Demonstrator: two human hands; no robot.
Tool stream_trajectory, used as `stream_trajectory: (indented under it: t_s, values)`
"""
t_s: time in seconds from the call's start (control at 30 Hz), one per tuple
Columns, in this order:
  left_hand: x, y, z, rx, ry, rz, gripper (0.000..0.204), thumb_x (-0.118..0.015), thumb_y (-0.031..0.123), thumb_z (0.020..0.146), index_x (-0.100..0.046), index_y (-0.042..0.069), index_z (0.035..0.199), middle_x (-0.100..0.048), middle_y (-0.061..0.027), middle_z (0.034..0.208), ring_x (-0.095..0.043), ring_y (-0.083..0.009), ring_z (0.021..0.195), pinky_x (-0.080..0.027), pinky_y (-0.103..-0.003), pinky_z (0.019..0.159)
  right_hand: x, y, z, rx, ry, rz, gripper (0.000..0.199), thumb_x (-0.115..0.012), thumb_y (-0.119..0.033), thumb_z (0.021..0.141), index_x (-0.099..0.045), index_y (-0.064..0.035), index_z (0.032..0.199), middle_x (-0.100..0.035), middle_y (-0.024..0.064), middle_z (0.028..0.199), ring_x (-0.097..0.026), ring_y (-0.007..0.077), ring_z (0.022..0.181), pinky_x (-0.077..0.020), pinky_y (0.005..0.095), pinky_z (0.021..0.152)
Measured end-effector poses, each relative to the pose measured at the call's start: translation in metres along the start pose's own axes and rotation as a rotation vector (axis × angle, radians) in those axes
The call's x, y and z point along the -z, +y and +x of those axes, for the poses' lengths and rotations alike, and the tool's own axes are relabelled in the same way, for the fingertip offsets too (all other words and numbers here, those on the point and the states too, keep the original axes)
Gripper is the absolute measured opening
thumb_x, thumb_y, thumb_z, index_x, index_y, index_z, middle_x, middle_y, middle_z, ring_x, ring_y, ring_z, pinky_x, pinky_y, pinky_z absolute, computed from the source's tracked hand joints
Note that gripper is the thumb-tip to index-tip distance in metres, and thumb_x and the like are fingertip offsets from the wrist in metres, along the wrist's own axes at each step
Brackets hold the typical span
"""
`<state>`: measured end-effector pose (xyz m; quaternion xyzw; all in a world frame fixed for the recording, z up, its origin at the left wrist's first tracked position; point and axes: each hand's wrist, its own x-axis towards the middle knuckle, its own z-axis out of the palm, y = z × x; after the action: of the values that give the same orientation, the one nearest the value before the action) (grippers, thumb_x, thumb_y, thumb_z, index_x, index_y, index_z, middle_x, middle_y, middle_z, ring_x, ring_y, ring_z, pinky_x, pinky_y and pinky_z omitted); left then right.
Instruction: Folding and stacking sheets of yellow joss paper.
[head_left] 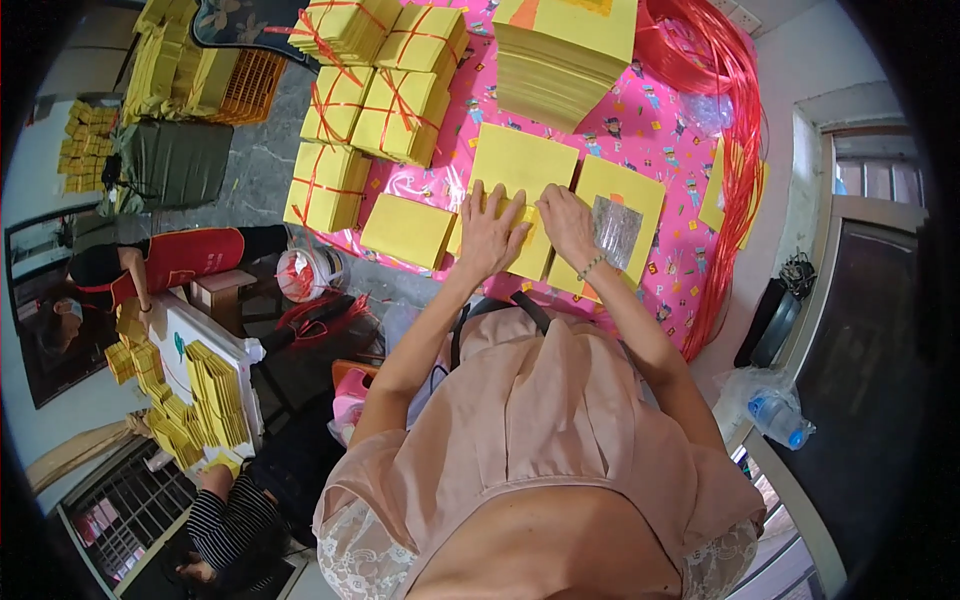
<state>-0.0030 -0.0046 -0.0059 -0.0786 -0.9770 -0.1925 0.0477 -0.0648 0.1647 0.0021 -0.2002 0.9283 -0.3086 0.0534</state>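
A person in a pink top is squaring up a stack of yellow paper [520,235] near the centre of the frame, on a table covered with a pink patterned cloth [640,130]. The left hand [490,235] is lying flat on the stack, fingers spread apart and pressing down, gripping nothing. The right hand [567,225], a bracelet at the wrist, is resting palm-down on the stack's right side, fingers close together and slightly curled; whether they are pinching a sheet cannot be told. Just right of that hand, a second yellow stack [640,190] is carrying a piece of silver foil [617,230]. A loose yellow stack [408,230] is lying to the left, and bundles tied with red string [370,90] are filling the upper left. A taller untied pile [565,50] is standing at the top, with a hank of red string [725,110] trailing down the right edge.

Judging from the flat palms, doing this well probably means keeping even pressure with both hands so the sheets are staying aligned and are not fanning out, and keeping clear of the foil. At lower left, other people [150,270] are handling more yellow paper at another table.
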Motion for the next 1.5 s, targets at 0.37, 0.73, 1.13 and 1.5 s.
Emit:
stream_trajectory:
  t_s: [0.37,0.73,1.13,1.5]
  values:
    - [0.007,-0.011,-0.004,-0.031,-0.031,-0.025,0.052,-0.051,0.037,0.095,-0.049,0.019,0.144,-0.048,-0.0226,0.134,-0.035,-0.0452,0.135,-0.022,-0.057,0.113,-0.008,-0.011,0.007,0.051,0.020,-0.090,0.019,-0.066,-0.019,0.088,-0.054,-0.0043,0.091,-0.061,0.0140,0.084,-0.063,0.0341,0.085,-0.0507,0.0453,0.071]
    - [0.009,-0.021,-0.012,0.008,-0.052,-0.036,0.055,-0.051,0.035,0.095,-0.046,0.005,0.141,-0.045,-0.0166,0.145,-0.035,-0.0382,0.139,-0.026,-0.054,0.113,-0.006,-0.007,0.012,0.033,-0.043,-0.085,0.022,-0.069,-0.019,0.086,-0.054,-0.0048,0.091,-0.061,0.0144,0.087,-0.063,0.0333,0.086,-0.0512,0.0444,0.072]
    - [0.016,-0.005,-0.006,0.236,0.185,-0.335,0.042,-0.055,0.022,0.097,-0.048,0.004,0.134,-0.052,-0.0203,0.129,-0.051,-0.0343,0.119,-0.038,-0.047,0.101,0.000,0.012,0.011,0.420,0.179,-0.283,0.030,-0.075,-0.028,0.079,-0.064,-0.0101,0.100,-0.058,0.0036,0.087,-0.060,0.0235,0.077,-0.0490,0.0372,0.070]
    - [-0.030,0.023,0.041,0.835,0.587,-1.100,0.064,-0.072,0.013,0.084,-0.028,-0.007,0.126,-0.063,-0.0117,0.072,-0.065,-0.0222,0.064,-0.051,-0.033,0.058,0.017,0.000,0.016,0.600,0.217,-0.218,0.014,-0.071,-0.023,0.086,-0.068,-0.0105,0.090,-0.063,-0.0003,0.083,-0.061,0.0174,0.075,-0.0432,0.0350,0.069]
